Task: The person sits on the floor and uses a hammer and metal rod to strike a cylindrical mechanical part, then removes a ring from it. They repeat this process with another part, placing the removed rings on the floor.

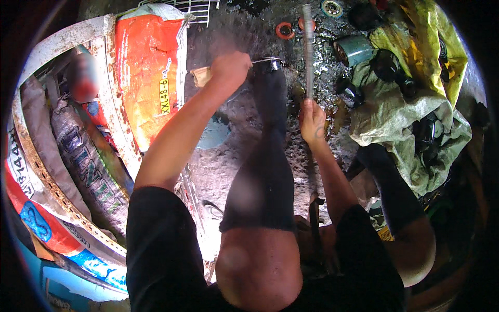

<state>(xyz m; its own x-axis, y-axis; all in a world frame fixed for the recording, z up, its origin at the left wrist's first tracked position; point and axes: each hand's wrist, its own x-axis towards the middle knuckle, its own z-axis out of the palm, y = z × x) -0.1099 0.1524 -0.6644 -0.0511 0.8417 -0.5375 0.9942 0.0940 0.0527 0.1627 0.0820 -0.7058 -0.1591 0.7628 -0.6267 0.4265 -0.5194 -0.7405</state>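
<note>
My left hand (231,70) is closed in a fist around a thin metal tool (264,60). The tool's slim shank points right, toward a small shiny metal piece (275,65) just beyond the toe end of my dark-clad lower leg. Whatever lies inside the fist is hidden. A pale tan block-like piece (200,76) shows left of that wrist. In my right hand (313,122) is a long grey rod (307,47), gripped with the thumb along it and reaching away from me. Its far end is near two orange-red rings (285,30).
A rusty white metal frame (112,88) curves along the left, with an orange sack (148,73) against it and more sacks inside. On the right lie a dark green cylinder (354,50), black round parts, a greyish cloth sack (400,119) and yellow sheeting (429,41). The ground is dark and wet.
</note>
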